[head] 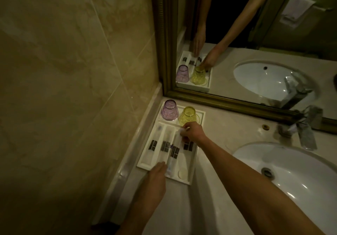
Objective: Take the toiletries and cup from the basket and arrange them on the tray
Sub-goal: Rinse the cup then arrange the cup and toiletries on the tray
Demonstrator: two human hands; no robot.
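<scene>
A white compartment tray (189, 181) lies on the counter in the corner by the wall and mirror. At its far end stand a purple cup (169, 110) and a yellow cup (188, 116), both upside down. Several clear toiletry packets with dark labels (152, 145) lie lengthwise in the tray's slots. My right hand (192, 132) pinches the far end of one packet (175, 151) that lies across the middle slots. My left hand (157, 173) reaches to the tray's near edge, fingers straight, touching that packet's near end.
A white sink basin (299, 178) is set in the counter to the right, with a metal tap (302, 128) behind it. A gold-framed mirror (237, 105) runs along the back. A marble wall and ledge (125, 169) close the left side. No basket is in view.
</scene>
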